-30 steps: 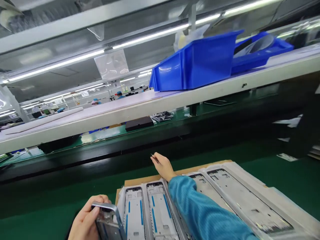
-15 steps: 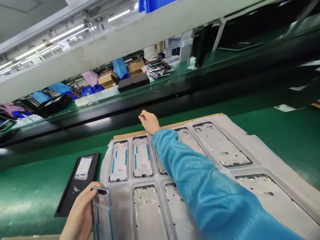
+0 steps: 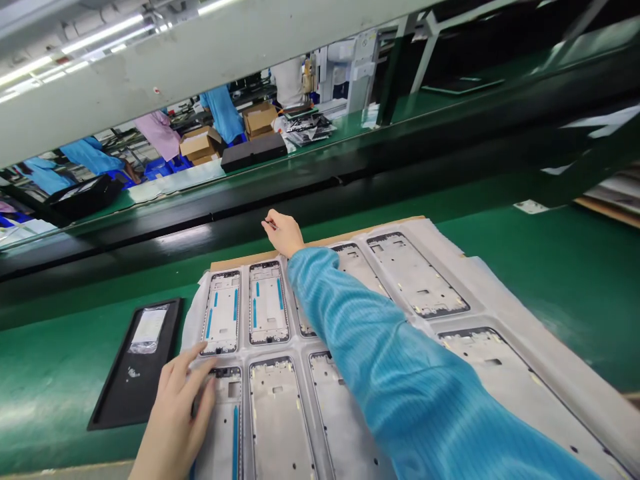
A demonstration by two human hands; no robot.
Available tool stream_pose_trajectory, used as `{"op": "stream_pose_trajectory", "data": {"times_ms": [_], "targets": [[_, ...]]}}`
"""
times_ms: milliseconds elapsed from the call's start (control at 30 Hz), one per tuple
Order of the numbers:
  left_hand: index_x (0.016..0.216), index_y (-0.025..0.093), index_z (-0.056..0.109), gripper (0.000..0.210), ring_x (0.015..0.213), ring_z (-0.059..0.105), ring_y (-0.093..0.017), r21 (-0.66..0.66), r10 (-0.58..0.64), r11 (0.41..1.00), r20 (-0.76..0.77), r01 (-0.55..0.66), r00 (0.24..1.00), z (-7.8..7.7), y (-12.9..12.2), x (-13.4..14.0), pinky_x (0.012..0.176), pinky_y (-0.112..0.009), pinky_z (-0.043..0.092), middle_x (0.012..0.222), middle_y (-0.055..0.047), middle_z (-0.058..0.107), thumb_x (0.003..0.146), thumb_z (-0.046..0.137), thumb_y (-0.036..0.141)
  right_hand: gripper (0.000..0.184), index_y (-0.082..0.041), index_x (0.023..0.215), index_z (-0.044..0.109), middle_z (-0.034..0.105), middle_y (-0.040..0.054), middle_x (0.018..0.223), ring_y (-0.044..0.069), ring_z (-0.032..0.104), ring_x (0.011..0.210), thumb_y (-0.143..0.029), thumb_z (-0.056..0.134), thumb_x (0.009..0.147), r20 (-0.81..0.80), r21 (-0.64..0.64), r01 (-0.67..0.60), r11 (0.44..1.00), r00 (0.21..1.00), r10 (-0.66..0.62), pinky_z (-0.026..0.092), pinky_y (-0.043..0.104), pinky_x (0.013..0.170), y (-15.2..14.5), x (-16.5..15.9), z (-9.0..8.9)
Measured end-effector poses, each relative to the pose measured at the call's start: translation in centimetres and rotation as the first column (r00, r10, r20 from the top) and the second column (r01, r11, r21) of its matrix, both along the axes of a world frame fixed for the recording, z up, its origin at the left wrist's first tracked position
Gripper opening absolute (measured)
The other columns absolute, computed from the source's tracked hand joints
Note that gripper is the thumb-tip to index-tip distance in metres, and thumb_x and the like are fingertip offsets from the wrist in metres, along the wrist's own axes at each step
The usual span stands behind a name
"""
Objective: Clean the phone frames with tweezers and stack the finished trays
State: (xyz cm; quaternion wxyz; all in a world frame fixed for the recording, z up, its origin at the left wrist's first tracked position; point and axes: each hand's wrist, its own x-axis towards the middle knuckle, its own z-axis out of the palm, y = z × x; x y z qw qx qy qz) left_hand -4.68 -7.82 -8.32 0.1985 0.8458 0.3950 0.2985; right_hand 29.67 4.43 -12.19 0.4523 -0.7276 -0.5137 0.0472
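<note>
My left hand [image 3: 175,407] is at the lower left, fingers spread, over a phone middle frame [image 3: 227,413] with blue strips. That frame lies in the front left pocket of a grey-white moulded tray [image 3: 453,247], and my fingers are at its left side and top. Beyond the tray's back edge, my right hand [image 3: 284,233] pinches a thin dark tool [image 3: 270,225], mostly hidden by the fingers. Two more frames with blue strips, one at the left [image 3: 223,310] and another beside it [image 3: 269,303], sit in the back row. Other frames [image 3: 417,273] show no blue strips.
Left of the tray, a black shallow tray [image 3: 113,393] holds a clear bag with a white label [image 3: 149,327]. A green bench [image 3: 555,267] runs beneath everything. Behind it are a dark ledge, cardboard boxes [image 3: 200,143] and people in blue and pink clothing.
My left hand has lowered the phone middle frame into the front left pocket and let go of it. The camera view has shifted slightly; my right hand keeps its pinch.
</note>
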Motion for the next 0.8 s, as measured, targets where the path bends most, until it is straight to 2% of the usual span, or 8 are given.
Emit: {"op": "stream_pose_trajectory", "data": {"times_ms": [100,200,267,367,500,600,733,800], "targets": [[0.116,0.023,0.072,0.028,0.114,0.065,-0.027,0.255,-0.238,0.925,-0.195,0.283,0.951,0.1,-0.1,1.7,0.098,-0.039,0.053,0.122,-0.011,0.072,0.094,0.055,0.015,0.025,-0.014,0.114,0.064,0.067,0.0064,0.109,0.018,0.067,0.095,-0.035,0.061,0.101,0.003,0.003,0.007,1.000,1.000,-0.007,0.059,0.037,0.085,0.1,0.0,-0.1],[0.122,0.018,0.063,0.030,0.103,0.072,-0.023,0.280,-0.404,0.799,-0.406,0.532,0.820,0.5,-0.6,4.2,0.087,-0.033,0.061,0.115,-0.011,0.075,0.096,0.049,0.014,0.025,-0.014,0.114,0.064,0.067,0.0063,0.109,0.017,0.067,0.094,-0.035,0.061,0.101,0.009,0.012,0.010,1.000,1.000,-0.010,0.059,0.037,0.085,0.1,0.0,-0.2],[0.120,0.015,0.062,0.029,0.097,0.074,-0.026,0.323,-0.393,0.745,-0.494,0.584,0.775,0.5,-1.2,5.5,0.081,-0.036,0.064,0.111,-0.013,0.076,0.096,0.045,0.015,0.025,-0.014,0.114,0.064,0.067,0.0063,0.109,0.017,0.067,0.094,-0.035,0.061,0.101,0.014,0.018,0.010,1.000,1.000,-0.011,0.059,0.036,0.084,0.1,0.0,-0.3],[0.120,0.012,0.059,0.030,0.094,0.076,-0.028,0.405,-0.331,0.708,-0.533,0.579,0.778,0.1,-2.0,6.1,0.075,-0.039,0.065,0.108,-0.016,0.076,0.098,0.041,0.019,0.025,-0.014,0.114,0.064,0.067,0.0063,0.109,0.017,0.067,0.093,-0.035,0.061,0.101,0.020,0.027,0.008,1.000,1.000,-0.008,0.059,0.036,0.084,0.2,0.1,-0.4],[0.121,0.011,0.057,0.030,0.089,0.077,-0.027,0.427,-0.318,0.710,-0.515,0.560,0.796,-0.8,-2.2,5.5,0.071,-0.035,0.064,0.104,-0.015,0.077,0.098,0.041,0.021,0.026,-0.014,0.114,0.064,0.067,0.0061,0.108,0.017,0.067,0.092,-0.036,0.061,0.101,0.017,0.034,0.001,0.999,1.000,-0.002,0.059,0.036,0.083,0.3,0.2,-0.4],[0.123,0.011,0.058,0.031,0.091,0.076,-0.030,0.391,-0.341,0.733,-0.497,0.556,0.798,-1.1,-1.8,5.1,0.073,-0.040,0.064,0.108,-0.016,0.076,0.096,0.049,0.023,0.026,-0.014,0.114,0.064,0.067,0.0061,0.108,0.017,0.067,0.091,-0.036,0.061,0.101,0.014,0.041,-0.003,0.999,1.000,0.003,0.059,0.036,0.083,0.5,0.3,-0.6],[0.122,0.023,0.061,0.026,0.097,0.072,-0.025,0.099,-0.383,0.897,-0.314,0.431,0.869,-0.2,-1.1,5.2,0.081,-0.035,0.061,0.108,-0.008,0.074,0.097,0.054,0.027,0.026,-0.014,0.115,0.064,0.067,0.0063,0.109,0.017,0.067,0.092,-0.036,0.061,0.101,0.023,0.051,-0.015,0.999,1.000,0.013,0.059,0.036,0.083,0.6,0.4,-0.7],[0.110,0.028,0.065,0.019,0.093,0.072,-0.021,-0.078,-0.391,0.920,-0.180,0.383,0.903,1.0,-0.9,5.4,0.080,-0.029,0.060,0.100,-0.004,0.073,0.100,0.051,0.034,0.026,-0.014,0.115,0.064,0.067,0.0064,0.109,0.017,0.067,0.093,-0.036,0.061,0.101,0.031,0.054,-0.017,0.998,0.999,0.015,0.059,0.036,0.083,0.7,0.4,-0.7]]}}
